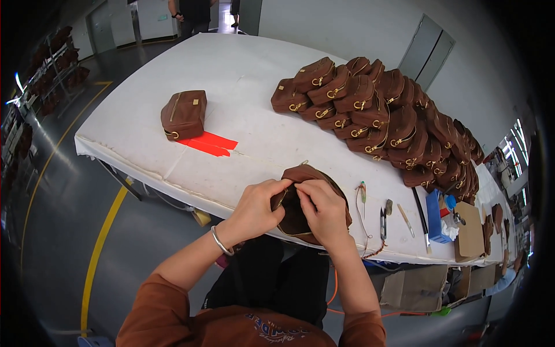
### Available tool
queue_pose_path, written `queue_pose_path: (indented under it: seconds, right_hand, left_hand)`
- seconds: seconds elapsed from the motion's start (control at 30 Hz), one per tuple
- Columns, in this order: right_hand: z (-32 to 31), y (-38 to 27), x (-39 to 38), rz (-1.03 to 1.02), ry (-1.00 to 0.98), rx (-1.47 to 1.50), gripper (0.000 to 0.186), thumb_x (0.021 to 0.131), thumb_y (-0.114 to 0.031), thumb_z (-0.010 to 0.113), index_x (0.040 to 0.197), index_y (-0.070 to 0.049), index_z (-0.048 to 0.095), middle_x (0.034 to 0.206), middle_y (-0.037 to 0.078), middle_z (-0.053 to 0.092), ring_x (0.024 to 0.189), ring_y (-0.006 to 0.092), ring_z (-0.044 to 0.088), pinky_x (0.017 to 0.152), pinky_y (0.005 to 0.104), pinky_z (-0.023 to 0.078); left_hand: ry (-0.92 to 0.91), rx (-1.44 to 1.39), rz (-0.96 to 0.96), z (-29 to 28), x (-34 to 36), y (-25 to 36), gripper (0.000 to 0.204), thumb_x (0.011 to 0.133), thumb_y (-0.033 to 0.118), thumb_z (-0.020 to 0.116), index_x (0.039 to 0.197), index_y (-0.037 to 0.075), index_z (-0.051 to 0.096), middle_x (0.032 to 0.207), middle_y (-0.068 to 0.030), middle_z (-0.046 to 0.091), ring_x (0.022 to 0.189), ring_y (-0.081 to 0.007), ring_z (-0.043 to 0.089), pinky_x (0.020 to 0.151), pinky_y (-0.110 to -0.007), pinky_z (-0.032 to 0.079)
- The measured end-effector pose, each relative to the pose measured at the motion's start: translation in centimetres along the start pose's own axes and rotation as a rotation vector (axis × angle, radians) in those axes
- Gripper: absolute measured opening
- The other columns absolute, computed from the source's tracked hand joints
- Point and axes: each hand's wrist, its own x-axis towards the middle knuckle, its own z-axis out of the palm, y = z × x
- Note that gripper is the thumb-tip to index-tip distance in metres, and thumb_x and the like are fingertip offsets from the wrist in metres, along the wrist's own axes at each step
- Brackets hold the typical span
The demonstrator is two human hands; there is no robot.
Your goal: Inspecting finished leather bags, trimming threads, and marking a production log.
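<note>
A brown zippered bag (341, 199) lies at the table's near edge, its mouth unzipped and its dark inside showing. My left hand (258, 208) grips the left rim of the opening, thumb and fingers closed on the fabric beside the gold zipper teeth. On the far rim, my right hand (322, 211) has its fingers bent at the opening and pressed to the bag. The fingertips of both hands nearly meet at the top of the mouth; what they pinch there is partly hidden.
A finished-looking brown bag (186, 114) stands at left beside red strips (211, 143). Many brown bags are piled (376, 110) at right. Near my right hand lie a green-handled awl (363, 192), thread snips (383, 222), a brush (421, 217) and a blue box (436, 217). A person (195, 14) stands beyond the table.
</note>
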Motion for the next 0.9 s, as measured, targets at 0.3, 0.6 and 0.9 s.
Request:
queue_pose_path:
  seconds: [0.3, 0.6, 0.9]
  right_hand:
    - [0.0, 0.0, -0.3, -0.216, -0.14, -0.329, 0.027, 0.07, 0.0, 0.064, 0.098, 0.003, 0.063, 0.096, 0.011, 0.061, 0.083, 0.0259, 0.065, 0.069, 0.0344, 0.054]
    - [-0.4, 1.3, 0.6, 0.108, 0.005, 0.13, 0.013, 0.08, 0.003, 0.067, 0.093, 0.001, 0.065, 0.089, 0.01, 0.066, 0.076, 0.0215, 0.066, 0.066, 0.0285, 0.052]
    - [-4.8, -0.8, -3.1, 0.378, 0.378, 0.41, 0.01, 0.088, 0.006, 0.062, 0.097, 0.004, 0.066, 0.095, 0.01, 0.065, 0.083, 0.0136, 0.066, 0.068, 0.0223, 0.052]
  left_hand:
    - [0.005, -0.01, 0.0, 0.2, 0.1, 0.0, 0.045, 0.069, -0.001, 0.062, 0.114, -0.005, 0.06, 0.091, -0.0197, 0.064, 0.083, -0.0344, 0.064, 0.075, -0.036, 0.05]
    - [0.029, 0.051, 0.051, 1.1, 0.4, 0.0, 0.046, 0.071, 0.001, 0.061, 0.116, -0.006, 0.058, 0.091, -0.0209, 0.061, 0.08, -0.0373, 0.06, 0.072, -0.04, 0.049]
    - [0.058, -0.614, -0.291, 0.2, -0.1, -1.4, 0.044, 0.097, 0.031, 0.061, 0.118, -0.008, 0.059, 0.08, 0.0001, 0.059, 0.07, -0.0045, 0.05, 0.063, -0.02, 0.044]
